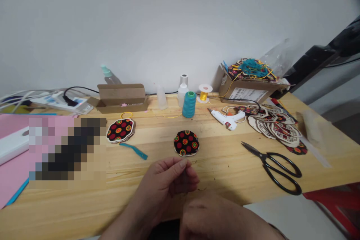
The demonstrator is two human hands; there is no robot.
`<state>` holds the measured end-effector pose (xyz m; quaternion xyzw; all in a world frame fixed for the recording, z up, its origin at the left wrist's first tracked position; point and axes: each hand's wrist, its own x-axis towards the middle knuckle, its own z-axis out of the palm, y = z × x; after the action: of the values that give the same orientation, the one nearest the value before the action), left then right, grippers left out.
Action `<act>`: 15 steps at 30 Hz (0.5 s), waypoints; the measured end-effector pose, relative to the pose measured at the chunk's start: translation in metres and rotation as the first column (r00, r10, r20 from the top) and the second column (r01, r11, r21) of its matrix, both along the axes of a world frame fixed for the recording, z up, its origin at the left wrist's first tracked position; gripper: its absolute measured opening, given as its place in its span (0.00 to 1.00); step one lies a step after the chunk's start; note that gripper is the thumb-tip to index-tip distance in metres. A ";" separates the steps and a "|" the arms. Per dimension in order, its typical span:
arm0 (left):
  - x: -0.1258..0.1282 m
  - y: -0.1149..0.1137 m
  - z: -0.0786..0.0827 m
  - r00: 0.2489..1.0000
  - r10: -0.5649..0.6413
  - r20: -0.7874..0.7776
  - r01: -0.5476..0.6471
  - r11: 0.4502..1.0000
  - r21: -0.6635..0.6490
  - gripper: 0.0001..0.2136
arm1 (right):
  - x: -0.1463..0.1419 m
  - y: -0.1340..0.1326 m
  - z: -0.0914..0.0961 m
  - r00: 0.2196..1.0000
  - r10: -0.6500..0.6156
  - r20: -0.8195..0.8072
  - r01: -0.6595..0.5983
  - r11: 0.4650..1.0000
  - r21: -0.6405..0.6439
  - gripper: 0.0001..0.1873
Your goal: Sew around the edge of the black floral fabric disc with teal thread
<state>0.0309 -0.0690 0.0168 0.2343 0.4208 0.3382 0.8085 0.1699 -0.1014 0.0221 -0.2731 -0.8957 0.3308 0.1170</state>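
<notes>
My left hand is over the front of the wooden table, thumb and forefinger pinched together; what is between them is too small to make out. Just beyond its fingertips is a rounded black fabric patch with red and orange flower prints and a pale edge. Closer to me, my right hand is slightly blurred with its fingers curled in, and anything it grips is hidden. To the left are a stack of similar patches with a yellow loop and a teal strip.
Black-handled scissors lie at right, near a white glue gun and a pile of patches. Behind stand a teal thread cone, a yellow spool, bottles and a filled cardboard box. An open narrow box is back left.
</notes>
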 end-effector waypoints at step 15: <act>0.001 0.006 0.002 0.995 0.104 -0.002 -0.104 0.994 0.035 0.06 | -0.001 -0.015 -0.042 0.989 0.082 0.125 -0.079 0.997 -0.027 0.11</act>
<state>0.0315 -0.0625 0.0184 0.2268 0.4280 0.3867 0.7848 0.1687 -0.1169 -0.0195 -0.2584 -0.9079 0.3271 0.0436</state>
